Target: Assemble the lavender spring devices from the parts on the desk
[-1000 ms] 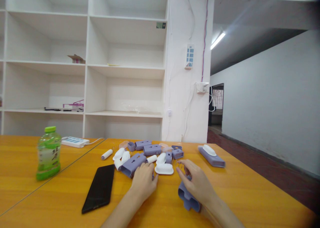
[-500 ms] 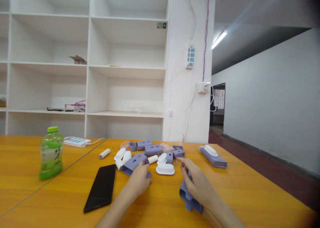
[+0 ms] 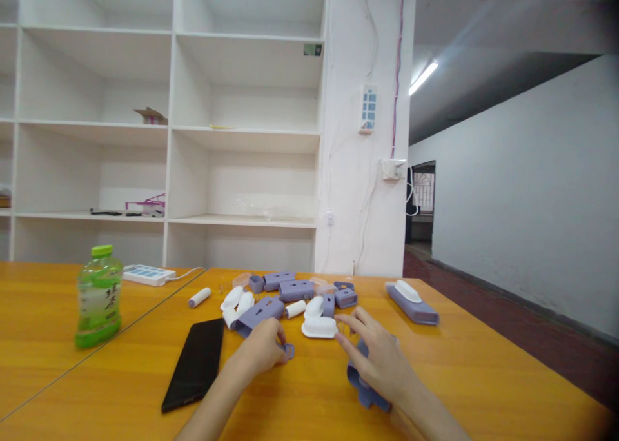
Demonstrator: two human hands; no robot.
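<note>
My left hand (image 3: 264,347) pinches a small flat purple plastic piece (image 3: 289,351) with a cut-out, low over the table. Just behind it lies a purple plastic housing (image 3: 260,315) with slots in its face. My right hand (image 3: 374,351) has its thumb and forefinger spread apart around small clear bits (image 3: 347,328) beside a white ribbed plastic part (image 3: 320,327). Beneath that hand is another purple housing (image 3: 368,392), its open end toward me and partly covered by the palm; whether the lower fingers touch it is hidden.
More purple housings (image 3: 296,290), white caps (image 3: 233,297) and a white roller (image 3: 296,309) lie clustered at the back. A white-topped purple unit (image 3: 412,302) is at right. On the left are a black phone (image 3: 196,363), a green bottle (image 3: 99,299) and a power strip (image 3: 147,273).
My left hand has drawn slightly left, the small purple piece still in its fingers. My right hand's fingers have shifted left and spread, near the white part. The white roller at left moved slightly.
</note>
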